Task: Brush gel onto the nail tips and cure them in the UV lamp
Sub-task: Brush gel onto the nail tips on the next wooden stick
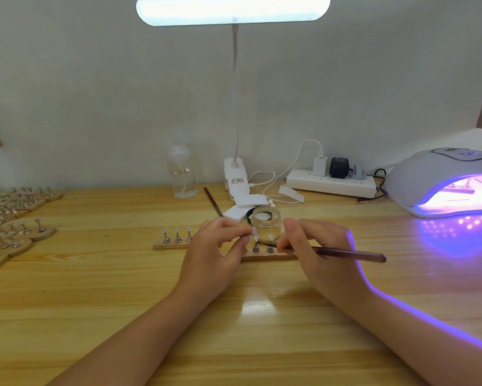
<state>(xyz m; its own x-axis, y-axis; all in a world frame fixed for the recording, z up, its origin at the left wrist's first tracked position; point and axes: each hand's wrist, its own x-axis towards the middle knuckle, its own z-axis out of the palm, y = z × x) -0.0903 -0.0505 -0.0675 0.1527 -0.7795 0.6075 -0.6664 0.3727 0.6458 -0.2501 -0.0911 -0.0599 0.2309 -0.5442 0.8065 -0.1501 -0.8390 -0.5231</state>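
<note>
A bright white desk lamp glares at the top centre, blown out. At the right edge the UV lamp spills violet onto the surface and rims my right forearm. The wood shines at lower centre. The picture is soft, and the edges bow.
</note>
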